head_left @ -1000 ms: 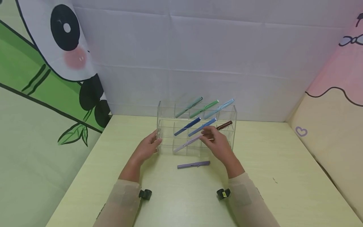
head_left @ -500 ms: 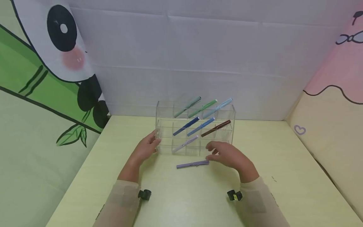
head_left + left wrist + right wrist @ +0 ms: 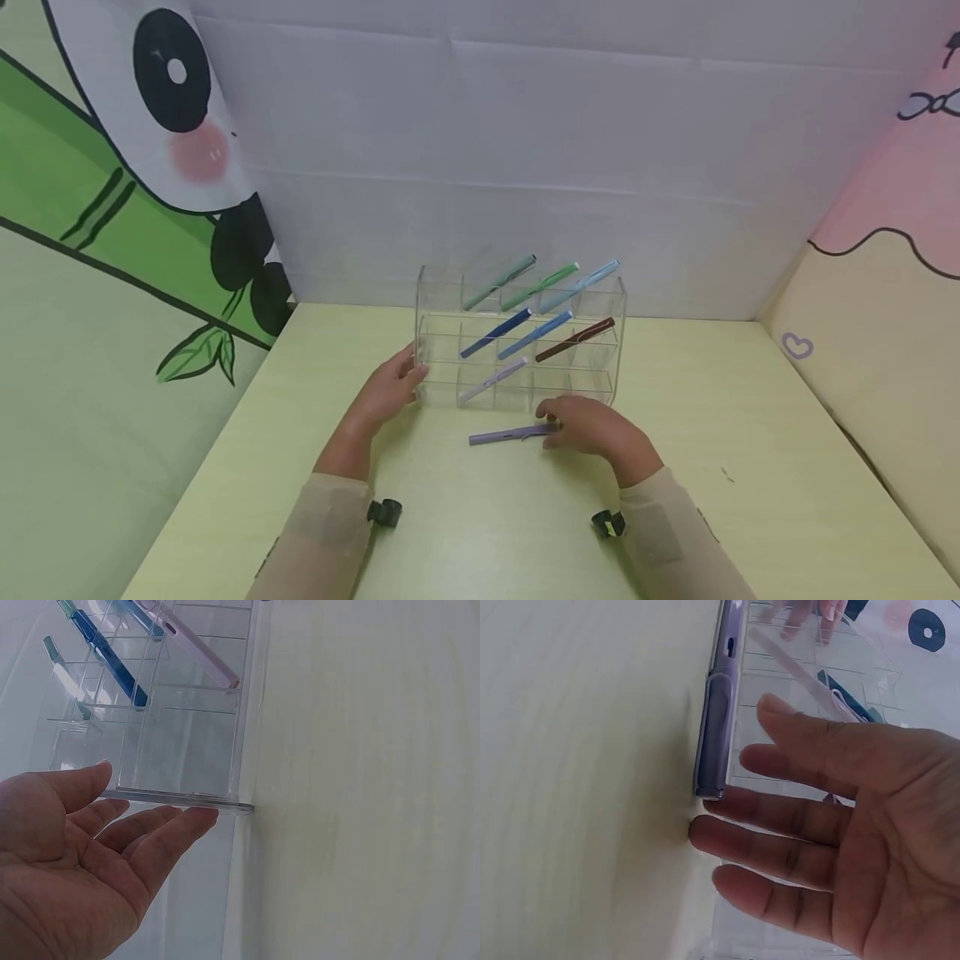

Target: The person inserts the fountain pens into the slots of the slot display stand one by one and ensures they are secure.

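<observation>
A clear tiered pen rack [image 3: 438, 325] stands on the table, several slanted pens resting in it. At its left side, my left hand [image 3: 386, 392] holds the side panel, thumb on one face and fingers on the other. A purple pen [image 3: 506, 436] lies on the table before the rack. My right hand [image 3: 592, 427] is at the pen's clip end, thumb and fingers spread apart. In the right wrist view, fingertips [image 3: 727, 802] are beside the cap end; whether they touch it I cannot tell. The lowest tier bears a pale lilac pen [image 3: 492, 381].
In the middle tier are a dark blue pen [image 3: 495, 335], a blue pen [image 3: 534, 336] and a brown pen [image 3: 575, 340]. Grey-green [image 3: 499, 283], green [image 3: 540, 287] and light blue pens [image 3: 579, 287] sit on top. Behind the rack hangs a pale cloth wall [image 3: 480, 167].
My right hand has moved from the lilac pen in the lowest tier, down and slightly right, to the purple pen's clip end. My left hand stays at the rack's side.
</observation>
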`<act>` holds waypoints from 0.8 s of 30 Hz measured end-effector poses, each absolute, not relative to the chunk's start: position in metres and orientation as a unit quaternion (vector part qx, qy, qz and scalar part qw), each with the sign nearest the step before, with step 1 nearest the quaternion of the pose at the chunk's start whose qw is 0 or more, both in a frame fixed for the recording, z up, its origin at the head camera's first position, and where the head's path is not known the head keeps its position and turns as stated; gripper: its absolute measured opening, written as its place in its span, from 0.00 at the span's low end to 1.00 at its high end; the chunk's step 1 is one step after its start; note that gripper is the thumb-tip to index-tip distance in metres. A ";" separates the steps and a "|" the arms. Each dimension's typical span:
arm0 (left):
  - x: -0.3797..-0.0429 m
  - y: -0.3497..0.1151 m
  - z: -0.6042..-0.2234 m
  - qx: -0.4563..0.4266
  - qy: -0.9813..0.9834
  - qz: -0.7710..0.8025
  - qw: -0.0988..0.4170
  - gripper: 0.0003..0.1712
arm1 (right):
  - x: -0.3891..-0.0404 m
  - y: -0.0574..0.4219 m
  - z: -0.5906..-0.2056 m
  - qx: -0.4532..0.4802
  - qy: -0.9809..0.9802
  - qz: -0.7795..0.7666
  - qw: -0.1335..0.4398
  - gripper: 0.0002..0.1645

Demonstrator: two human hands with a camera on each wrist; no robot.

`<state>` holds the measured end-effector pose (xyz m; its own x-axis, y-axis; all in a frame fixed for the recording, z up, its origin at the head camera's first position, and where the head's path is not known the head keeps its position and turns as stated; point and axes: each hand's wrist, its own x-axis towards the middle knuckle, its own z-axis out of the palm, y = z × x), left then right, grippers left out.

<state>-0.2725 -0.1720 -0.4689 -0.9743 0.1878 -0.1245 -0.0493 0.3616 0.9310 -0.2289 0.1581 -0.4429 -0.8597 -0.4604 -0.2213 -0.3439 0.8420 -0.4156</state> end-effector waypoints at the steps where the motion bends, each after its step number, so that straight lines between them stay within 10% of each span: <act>1: -0.273 -0.172 -0.469 0.042 0.818 0.564 0.105 0.35 | -0.229 0.158 -0.444 -0.212 0.947 -0.179 0.161 0.21; 24: -0.271 -0.173 -0.467 0.036 0.825 0.553 0.107 0.35 | -0.231 0.167 -0.437 -0.209 0.947 -0.217 0.115 0.02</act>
